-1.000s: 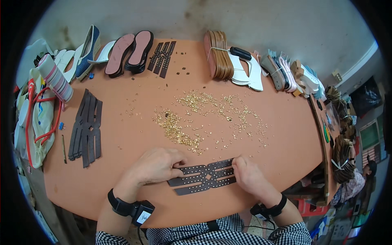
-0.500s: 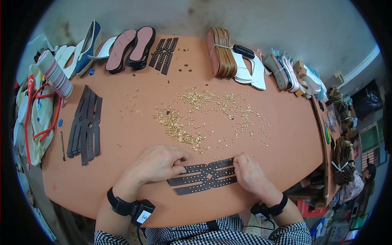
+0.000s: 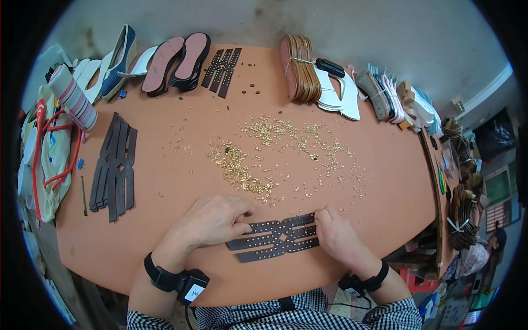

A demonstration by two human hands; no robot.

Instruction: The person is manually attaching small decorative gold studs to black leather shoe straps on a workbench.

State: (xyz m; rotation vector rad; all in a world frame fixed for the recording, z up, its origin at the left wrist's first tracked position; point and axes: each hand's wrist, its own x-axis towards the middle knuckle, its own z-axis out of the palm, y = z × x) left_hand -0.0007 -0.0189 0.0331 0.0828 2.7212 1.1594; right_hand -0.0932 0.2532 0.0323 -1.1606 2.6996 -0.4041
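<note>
A dark, cut-out strap piece [image 3: 282, 238] with rows of small studs and a diamond-shaped hole in its centre lies at the table's near edge. My left hand [image 3: 215, 221] is curled over its left end, the thumb against the upper strip; the other fingertips are partly hidden. At the upper right end, my right hand [image 3: 336, 234] pinches the piece between thumb and fingers. Beyond my hands, many loose gold studs [image 3: 236, 169] are scattered across the table.
Unstudded dark strap pieces [image 3: 114, 170] are stacked at left, beside a thin stick [image 3: 83, 196]. Another studded piece [image 3: 221, 72] lies near pink-topped soles [image 3: 191, 60]. Bundled brown soles [image 3: 301, 71] and white shoe parts [image 3: 347, 93] line the back. A drawstring bag [image 3: 52, 159] sits at the left edge.
The view has shifted very slightly. Both hands and the studded strap piece stay in practically the same place.
</note>
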